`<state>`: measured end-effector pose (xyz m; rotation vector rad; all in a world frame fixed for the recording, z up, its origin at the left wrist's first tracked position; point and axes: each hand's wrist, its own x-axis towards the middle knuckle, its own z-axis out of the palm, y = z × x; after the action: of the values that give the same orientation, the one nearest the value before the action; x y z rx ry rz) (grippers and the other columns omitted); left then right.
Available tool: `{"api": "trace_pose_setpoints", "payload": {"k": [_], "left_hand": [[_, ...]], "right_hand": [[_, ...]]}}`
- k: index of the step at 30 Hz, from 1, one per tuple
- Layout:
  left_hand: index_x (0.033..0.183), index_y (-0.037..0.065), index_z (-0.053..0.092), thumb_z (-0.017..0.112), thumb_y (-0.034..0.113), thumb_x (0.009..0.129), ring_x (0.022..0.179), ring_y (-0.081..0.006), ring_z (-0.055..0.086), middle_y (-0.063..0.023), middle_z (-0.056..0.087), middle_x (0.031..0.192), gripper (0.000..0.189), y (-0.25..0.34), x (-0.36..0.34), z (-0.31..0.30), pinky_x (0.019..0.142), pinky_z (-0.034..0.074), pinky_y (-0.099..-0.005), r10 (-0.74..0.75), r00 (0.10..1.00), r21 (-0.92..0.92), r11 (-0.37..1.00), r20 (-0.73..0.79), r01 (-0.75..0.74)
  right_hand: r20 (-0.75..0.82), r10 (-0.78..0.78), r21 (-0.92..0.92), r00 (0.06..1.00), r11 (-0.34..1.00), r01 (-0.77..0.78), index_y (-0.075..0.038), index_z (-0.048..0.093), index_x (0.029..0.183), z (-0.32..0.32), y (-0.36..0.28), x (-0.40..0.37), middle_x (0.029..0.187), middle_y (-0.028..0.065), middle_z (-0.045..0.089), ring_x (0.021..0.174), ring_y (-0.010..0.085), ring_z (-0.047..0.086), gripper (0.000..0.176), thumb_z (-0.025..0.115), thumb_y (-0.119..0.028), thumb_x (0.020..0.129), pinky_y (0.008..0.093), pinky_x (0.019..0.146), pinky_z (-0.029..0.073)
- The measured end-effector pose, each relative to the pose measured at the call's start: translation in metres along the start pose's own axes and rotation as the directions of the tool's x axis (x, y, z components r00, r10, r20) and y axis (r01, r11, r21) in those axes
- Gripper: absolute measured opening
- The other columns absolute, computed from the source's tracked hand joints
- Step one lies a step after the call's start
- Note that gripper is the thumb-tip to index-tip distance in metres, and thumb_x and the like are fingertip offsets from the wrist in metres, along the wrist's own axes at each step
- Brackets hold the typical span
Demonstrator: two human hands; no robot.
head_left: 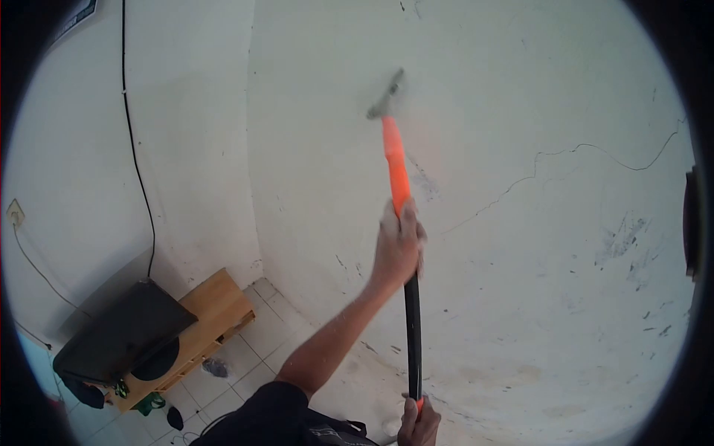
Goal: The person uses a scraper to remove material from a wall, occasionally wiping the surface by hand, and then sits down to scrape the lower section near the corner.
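Note:
A long tool with an orange and black handle (413,334) stands almost upright in front of the pale wall. Its grey metal head (387,97) is blurred, up at or close to the wall surface; contact cannot be made out. Fingers of my left hand (400,249) wrap round the handle just below its orange upper part. Lower down, at the bottom edge of the view, my right hand (419,425) is closed round the handle's lower end.
The wall (520,245) carries a thin crack and dark scuffs. At the lower left, a black television (123,334) stands on a wooden cabinet (219,301) above a tiled floor (256,357). A black cable (134,149) runs down beside a wall socket (15,213).

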<state>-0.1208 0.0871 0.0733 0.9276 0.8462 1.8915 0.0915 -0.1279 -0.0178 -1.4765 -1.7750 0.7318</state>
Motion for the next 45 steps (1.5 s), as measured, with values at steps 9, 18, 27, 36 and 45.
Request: {"api": "trace_pose_setpoints", "payload": {"k": [9, 18, 27, 36, 45], "left_hand": [[0.112, 0.008, 0.037, 0.039, 0.042, 0.109, 0.038, -0.0139, 0.047, -0.0038, 0.047, 0.065, 0.035, -0.005, -0.018, 0.062, 0.032, 0.046, -0.0311, -0.034, 0.998, -0.236, 0.971, 0.049, 0.044], [0.112, 0.01, 0.034, 0.039, 0.04, 0.11, 0.036, -0.0161, 0.048, -0.0047, 0.049, 0.065, 0.031, 0.002, 0.0, 0.069, 0.033, 0.047, -0.0329, -0.007, 1.0, -0.329, 0.944, -0.011, 0.003], [0.117, 0.006, 0.035, 0.042, 0.044, 0.108, 0.034, -0.0164, 0.046, -0.0049, 0.048, 0.064, 0.039, 0.011, 0.023, 0.054, 0.032, 0.046, -0.033, 0.03, 0.999, -0.357, 0.933, -0.022, -0.036], [0.113, 0.006, 0.038, 0.043, 0.048, 0.108, 0.035, -0.0153, 0.047, -0.0036, 0.047, 0.065, 0.043, -0.011, -0.026, 0.079, 0.032, 0.046, -0.0329, 0.019, 0.998, -0.273, 0.962, 0.062, -0.001], [0.11, 0.006, 0.037, 0.04, 0.044, 0.109, 0.035, -0.0158, 0.048, -0.0029, 0.047, 0.063, 0.037, 0.021, 0.021, 0.02, 0.031, 0.044, -0.0321, 0.021, 0.998, -0.2, 0.98, 0.063, -0.008]], "right_hand": [[-0.015, 0.09, -0.247, 0.996, 0.965, -0.091, -0.003, 0.072, 0.105, -0.12, -0.008, -0.004, 0.059, 0.0019, 0.049, 0.055, 0.0125, 0.045, 0.041, 0.051, -0.038, 0.107, 0.0325, 0.051, 0.036], [0.057, -0.004, -0.305, 0.998, 0.952, 0.021, -0.002, 0.071, 0.108, -0.138, -0.034, 0.02, 0.059, 0.0023, 0.047, 0.055, 0.0139, 0.044, 0.041, 0.051, -0.038, 0.108, 0.0332, 0.051, 0.036], [0.089, -0.169, -0.353, 0.982, 0.916, 0.189, 0.0, 0.069, 0.109, -0.115, -0.038, 0.032, 0.061, 0.0097, 0.046, 0.052, 0.0199, 0.044, 0.038, 0.047, -0.031, 0.11, 0.0372, 0.051, 0.038], [0.033, 0.113, -0.231, 0.993, 0.968, -0.102, -0.004, 0.071, 0.109, -0.138, -0.016, -0.012, 0.06, 0.001, 0.048, 0.055, 0.0121, 0.044, 0.037, 0.051, -0.034, 0.108, 0.0326, 0.051, 0.036], [0.012, -0.013, -0.192, 1.0, 0.981, 0.015, 0.003, 0.068, 0.097, -0.055, -0.024, 0.02, 0.056, -0.0023, 0.047, 0.049, 0.0069, 0.047, 0.037, 0.053, -0.029, 0.107, 0.0281, 0.046, 0.036]]}}
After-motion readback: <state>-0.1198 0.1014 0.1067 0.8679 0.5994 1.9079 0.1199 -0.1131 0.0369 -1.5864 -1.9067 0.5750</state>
